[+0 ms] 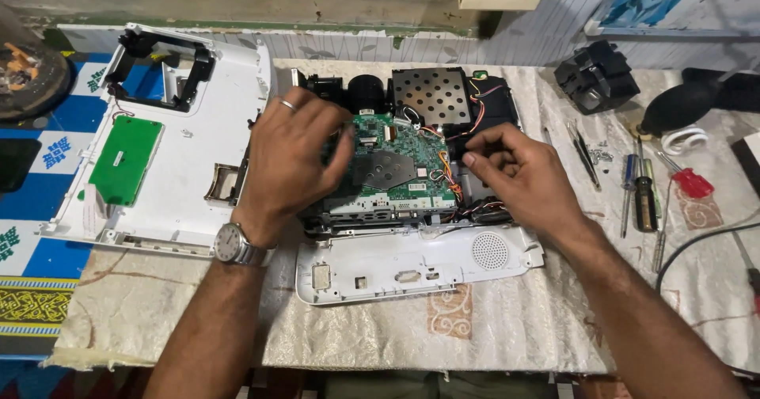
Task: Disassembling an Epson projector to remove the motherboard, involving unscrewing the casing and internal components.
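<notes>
Cloth-covered worktop (507, 328). Left hand (293, 150) spread, gripping circuit board (400, 161) edge. Right hand (518, 169) curled, pinching wires (463, 134). Screwdrivers (645, 193) right of it.

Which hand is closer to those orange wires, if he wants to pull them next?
Probably the right hand. Its fingertips sit right beside the orange wires at the edge of the green circuit board. The left hand rests on the board's far side.

Cloth-covered table (507, 328): white cover (190, 153), front panel (412, 263), screwdrivers (645, 197).
</notes>
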